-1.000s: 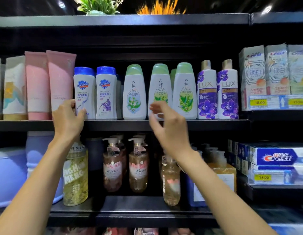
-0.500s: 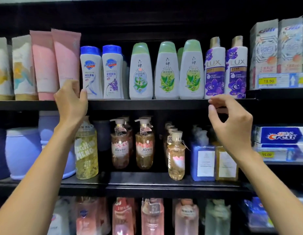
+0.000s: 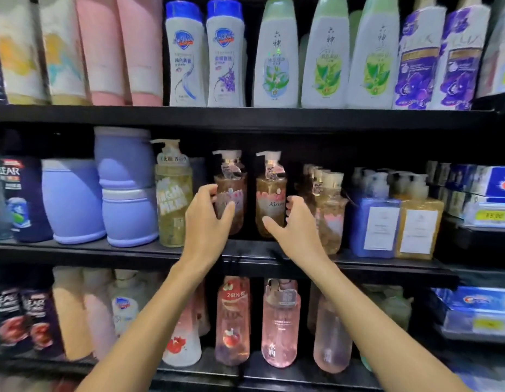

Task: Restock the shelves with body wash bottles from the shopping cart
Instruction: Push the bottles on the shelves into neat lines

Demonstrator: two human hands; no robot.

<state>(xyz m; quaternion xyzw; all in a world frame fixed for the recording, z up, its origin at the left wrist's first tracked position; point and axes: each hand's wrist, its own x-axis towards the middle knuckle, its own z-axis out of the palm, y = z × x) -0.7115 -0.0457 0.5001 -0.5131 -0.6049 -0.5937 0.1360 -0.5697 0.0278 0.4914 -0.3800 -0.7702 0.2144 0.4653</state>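
Note:
Two amber pump bottles stand side by side on the middle shelf [image 3: 126, 248]. My left hand [image 3: 204, 224] curls round the left amber pump bottle [image 3: 231, 179], thumb across its front and fingers on its left side. The right amber pump bottle [image 3: 271, 193] is held the same way by my right hand [image 3: 298, 227], with the thumb low on its front and the fingers on its right side. Both bottles stand upright on the shelf. The shopping cart is out of view.
A yellow pump bottle [image 3: 173, 199] and purple jars [image 3: 126, 188] stand left of my hands, with more amber bottles [image 3: 329, 210] plus blue and gold square bottles [image 3: 376, 222] to the right. White and green bottles [image 3: 276, 60] fill the top shelf, pink ones [image 3: 279, 323] the bottom.
Both hands came down from the top shelf edge to the middle shelf and closed round the two amber pump bottles. The view tilted downward and moved closer.

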